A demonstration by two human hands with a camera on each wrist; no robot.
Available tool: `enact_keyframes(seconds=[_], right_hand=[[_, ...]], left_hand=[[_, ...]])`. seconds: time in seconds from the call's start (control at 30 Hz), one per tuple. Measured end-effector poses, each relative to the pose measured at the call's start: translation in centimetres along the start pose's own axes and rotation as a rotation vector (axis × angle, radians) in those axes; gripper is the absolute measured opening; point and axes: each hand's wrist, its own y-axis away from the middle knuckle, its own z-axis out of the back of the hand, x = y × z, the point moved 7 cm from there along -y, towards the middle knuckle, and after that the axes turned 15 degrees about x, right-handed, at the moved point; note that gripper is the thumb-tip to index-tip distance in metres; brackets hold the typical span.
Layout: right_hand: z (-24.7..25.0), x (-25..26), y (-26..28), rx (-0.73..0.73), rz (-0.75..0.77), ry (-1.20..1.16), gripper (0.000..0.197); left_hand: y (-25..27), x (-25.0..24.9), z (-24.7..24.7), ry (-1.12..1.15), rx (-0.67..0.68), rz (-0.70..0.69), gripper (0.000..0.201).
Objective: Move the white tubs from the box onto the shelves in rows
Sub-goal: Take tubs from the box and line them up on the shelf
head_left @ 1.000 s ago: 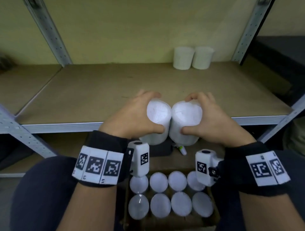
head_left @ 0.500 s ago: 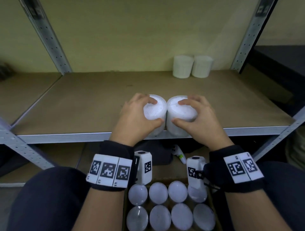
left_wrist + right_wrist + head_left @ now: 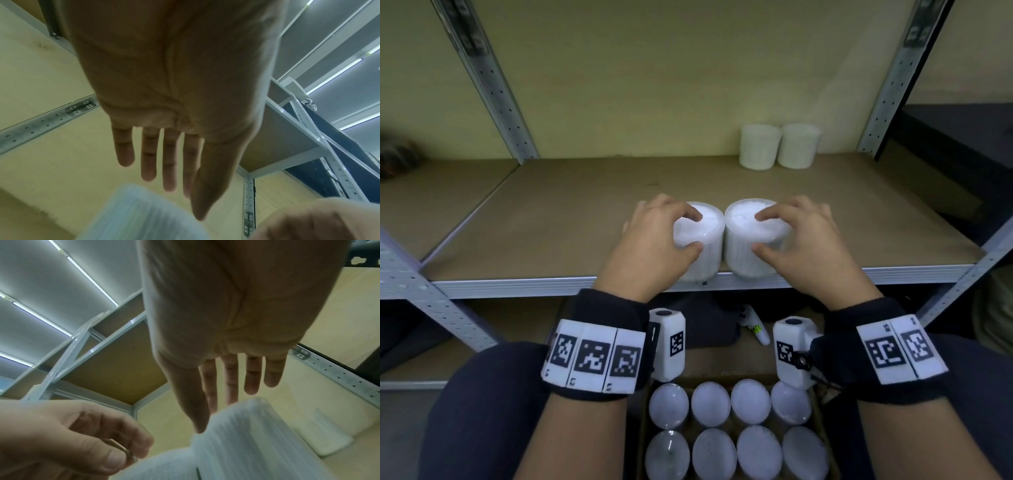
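Observation:
Two white tubs stand side by side, touching, at the front edge of the brown shelf [image 3: 551, 222]. My left hand [image 3: 693, 231] grips the left tub [image 3: 710, 246], fingers over its lid and thumb on its side. In the same way my right hand [image 3: 758, 231] grips the right tub [image 3: 743, 253]. The left wrist view shows my left hand [image 3: 185, 199] above a blurred tub [image 3: 139, 216]. In the right wrist view, my right hand [image 3: 209, 418] has its thumb on the ribbed tub [image 3: 246, 443]. Several more tubs [image 3: 710, 404] fill the cardboard box [image 3: 822, 411] below my wrists.
Two white tubs [image 3: 760, 147] [image 3: 798, 145] stand together at the back right of the shelf. Grey metal uprights [image 3: 493, 85] frame it, and a metal rail [image 3: 517, 286] runs along its front. A lower shelf holds a small white bottle [image 3: 755, 325].
Both hands carried the two tubs up from in front of the shelf rail and forward onto the shelf's front edge. Fingers shifted from the tubs' sides to over their lids.

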Motion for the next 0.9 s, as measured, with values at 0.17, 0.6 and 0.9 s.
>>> enact_keyframes(seconds=[0.17,0.6,0.9], right_hand=[[0.2,0.5,0.2,0.026,0.021,0.018,0.018],[0.4,-0.4,-4.1,0.001,-0.074,-0.055,0.014],[0.1,-1.6,-11.5,-0.001,-0.073,-0.049,0.014]], left_hand=[[0.1,-0.7,-0.3,-0.014,0.005,-0.012,0.018],[-3.8,0.3,-0.4,0.011,-0.075,0.021,0.019],[-10.7,1.3,0.7,-0.028,0.005,0.046,0.018]])
